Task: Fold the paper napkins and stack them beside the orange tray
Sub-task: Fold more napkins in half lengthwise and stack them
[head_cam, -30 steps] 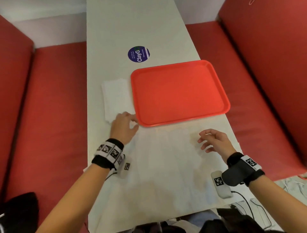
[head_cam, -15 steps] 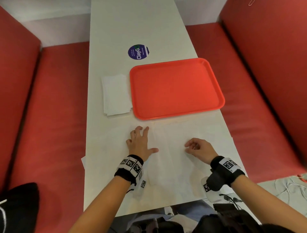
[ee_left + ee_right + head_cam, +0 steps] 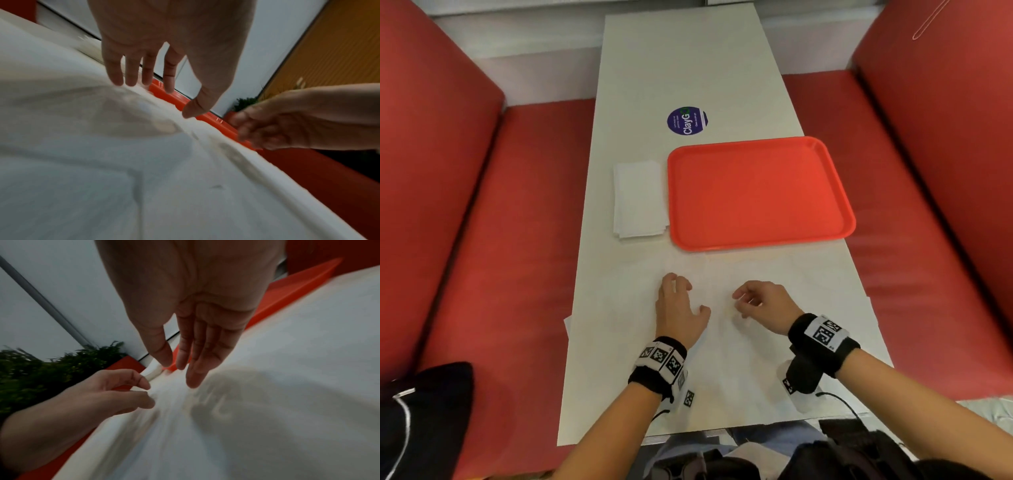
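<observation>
Napkin sheet, thin white unfolded paper (image 3: 722,342), lies flat under both your hands, its long axis crosswise, just short of the orange plastic tray (image 3: 756,195). Your left hand (image 3: 678,308) rests spread on it; your right hand (image 3: 763,303) hovers loosely curled, empty, beside it

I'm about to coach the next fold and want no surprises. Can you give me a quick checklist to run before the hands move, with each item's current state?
1. Unfolded napkin lies spread on the table, near side of the tray: ok.
2. Left hand over the napkin, fingers relaxed, gripping nothing: ok.
3. Right hand over the napkin, fingers loosely curled; whether it pinches a layer: cannot tell.
4. Folded stack sits beside the orange tray, on its left: ok.
5. Stack edges aligned: not ok, lower layers peek out at the near edge.
6. Napkin's far edge clear of the tray rim: cannot tell, white on white.
</observation>
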Tool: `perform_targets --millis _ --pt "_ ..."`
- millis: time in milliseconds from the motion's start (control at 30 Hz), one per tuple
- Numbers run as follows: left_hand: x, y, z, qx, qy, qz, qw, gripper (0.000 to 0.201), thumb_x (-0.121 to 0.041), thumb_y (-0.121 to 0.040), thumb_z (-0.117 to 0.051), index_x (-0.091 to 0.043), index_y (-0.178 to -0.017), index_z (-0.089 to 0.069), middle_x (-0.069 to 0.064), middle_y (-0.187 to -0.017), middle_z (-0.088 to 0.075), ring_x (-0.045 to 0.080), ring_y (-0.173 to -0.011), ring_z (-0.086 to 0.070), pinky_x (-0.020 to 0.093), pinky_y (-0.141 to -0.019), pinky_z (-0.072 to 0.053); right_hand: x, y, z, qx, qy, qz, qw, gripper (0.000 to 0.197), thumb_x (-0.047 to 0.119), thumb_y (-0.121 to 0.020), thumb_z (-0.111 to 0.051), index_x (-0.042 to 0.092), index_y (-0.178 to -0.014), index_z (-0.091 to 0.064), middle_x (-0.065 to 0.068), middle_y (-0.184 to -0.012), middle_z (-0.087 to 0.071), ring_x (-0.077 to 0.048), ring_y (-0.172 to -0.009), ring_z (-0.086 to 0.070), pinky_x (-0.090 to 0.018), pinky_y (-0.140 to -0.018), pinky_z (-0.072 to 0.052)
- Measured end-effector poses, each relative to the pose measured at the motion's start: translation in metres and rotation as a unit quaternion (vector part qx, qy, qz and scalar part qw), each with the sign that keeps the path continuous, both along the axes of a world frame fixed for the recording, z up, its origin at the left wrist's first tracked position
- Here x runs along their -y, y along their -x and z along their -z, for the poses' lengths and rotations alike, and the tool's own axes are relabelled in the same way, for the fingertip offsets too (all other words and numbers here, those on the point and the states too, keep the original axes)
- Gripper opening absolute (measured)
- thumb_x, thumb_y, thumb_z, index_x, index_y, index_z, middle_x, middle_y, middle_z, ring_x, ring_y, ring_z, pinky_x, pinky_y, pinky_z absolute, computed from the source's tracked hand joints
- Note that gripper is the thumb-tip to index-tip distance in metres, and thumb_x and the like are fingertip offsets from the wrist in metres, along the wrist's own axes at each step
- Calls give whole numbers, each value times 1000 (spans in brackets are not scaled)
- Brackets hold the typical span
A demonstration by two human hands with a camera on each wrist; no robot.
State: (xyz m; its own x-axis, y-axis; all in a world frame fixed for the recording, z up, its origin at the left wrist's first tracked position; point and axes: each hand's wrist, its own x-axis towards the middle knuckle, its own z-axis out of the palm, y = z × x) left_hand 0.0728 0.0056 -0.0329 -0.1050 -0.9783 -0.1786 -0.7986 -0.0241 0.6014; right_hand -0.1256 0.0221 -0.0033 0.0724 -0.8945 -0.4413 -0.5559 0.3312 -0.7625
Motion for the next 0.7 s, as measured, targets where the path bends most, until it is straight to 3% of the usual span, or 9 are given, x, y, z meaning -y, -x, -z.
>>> perform_targets --millis 67,133,233,333,433,500,600,633,700 --pt "-7 -9 0 50 -17 -25 998 53 -28 -86 -62 -12 -133 -44 11 -152 -27 28 -141 -29 43 -114 -28 14 -21 -1 49 -50 -4 998 27 17 -89 -65 14 -116 -60 -5 -92 -69 -20 -78 -69 -26 -73 -55" --pt "-13 -19 4 83 -66 -35 994 63 -32 -97 -49 -9 -150 -24 12 -162 -7 27 -150 -5 44 -121 -12 24 -37 2 59 -83 5 995 43 18 -88 -68 11 -128 -53 -9 -99 -69 -18 -76 -67 -26 -73 -56" --pt "-19 -31 10 32 -118 -25 992 63 -28 -103 -38 -6 -154 -9 9 -164 8 26 -150 11 46 -121 -1 32 -52 12 72 -104 53 990 62 19 -83 -75 9 -135 -44 -15 -100 -71 -21 -75 -67 -28 -71 -56" --pt "-24 -36 10 -10 -122 -19 992 62 -23 -104 -35 -5 -154 -4 7 -163 13 22 -150 15 42 -120 5 39 -64 17 90 -144 101 980 62 29 -78 -80 13 -124 -42 -9 -84 -68 -20 -67 -61 -26 -60 -48" --pt "-23 -41 7 -34 -117 -25 992 58 -19 -105 -33 -5 -154 -7 5 -164 9 18 -150 10 35 -120 5 46 -74 19 40 -132 68 988 39 40 -73 -82 14 -80 -54 0 -62 -52 -17 -56 -48 -27 -56 -36" --pt "-21 -47 3 -58 -106 -43 992 55 -17 -104 -37 -5 -154 -15 5 -164 0 17 -151 1 25 -119 0 48 -81 19 25 -119 33 992 42 42 -74 -81 10 -64 -56 -1 -62 -55 -18 -59 -52 -27 -58 -39" --pt "-18 -60 -12 -115 -45 -110 986 50 -17 -100 -48 -5 -147 -35 6 -159 -23 20 -147 -21 15 -113 -11 50 -90 0 112 -56 -3 992 22 29 -79 -78 9 -79 -69 0 -78 -69 -17 -73 -65 -30 -70 -51" --pt "-17 -65 -16 -136 -22 -144 980 47 -17 -99 -52 -6 -143 -42 7 -155 -31 21 -144 -29 19 -114 -17 51 -89 -11 173 -39 14 984 8 19 -82 -76 12 -83 -71 2 -81 -72 -14 -75 -68 -28 -71 -53" --pt "-13 -76 -23 -205 -1 -209 956 41 -21 -97 -56 -10 -137 -51 5 -144 -45 19 -133 -42 28 -113 -31 52 -79 -33 283 -23 82 955 10 6 -86 -68 13 -91 -70 1 -88 -75 -13 -79 -71 -26 -70 -56"
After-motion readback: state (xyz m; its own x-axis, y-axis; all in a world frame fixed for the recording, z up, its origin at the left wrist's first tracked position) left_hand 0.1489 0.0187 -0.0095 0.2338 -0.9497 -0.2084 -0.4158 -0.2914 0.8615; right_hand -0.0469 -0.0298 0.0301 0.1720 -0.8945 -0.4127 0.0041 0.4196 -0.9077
